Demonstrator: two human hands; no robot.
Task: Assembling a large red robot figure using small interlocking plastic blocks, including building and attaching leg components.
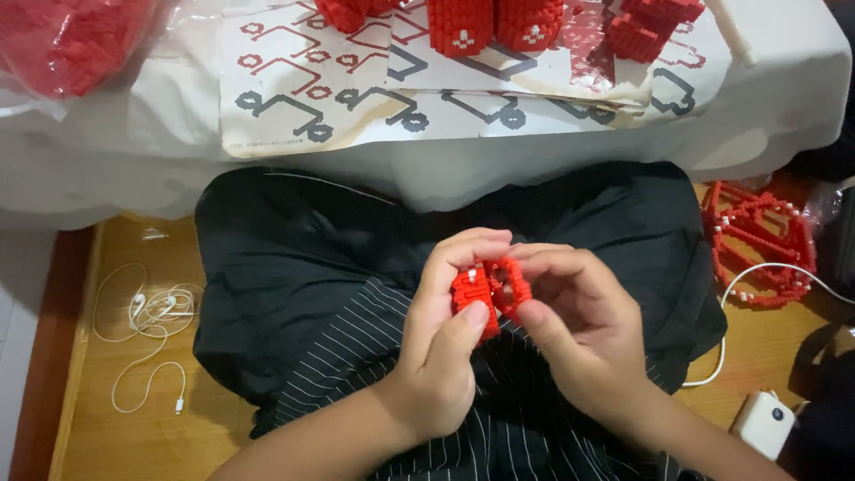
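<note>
**Red brick piece gripped in both hands over lap**

Red bricks in a clear bag (67, 40) sit at the far left on the white-covered surface (116, 151). White earphones (147, 312) lie coiled on the wooden floor (116, 428) below. A printed instruction sheet (356, 102) is spread on the surface, with red brick blocks (494, 22) standing along its far edge.

Centre, above black trousers (294, 267) and a striped garment (356, 356): left hand (445, 347) grips a small red brick assembly (488, 292), thumb pressed on its near face, fingers (463, 249) curled over the top. Right hand (579, 338) pinches the same assembly from the other side, thumb and forefinger closed on its ring-shaped part. The assembly is held between both hands, off the lap.

Right: a red brick lattice frame (757, 245) lies on the floor, a white cable (739, 294) looping beside it. A white charger block (766, 423) is near the bottom right corner.
</note>
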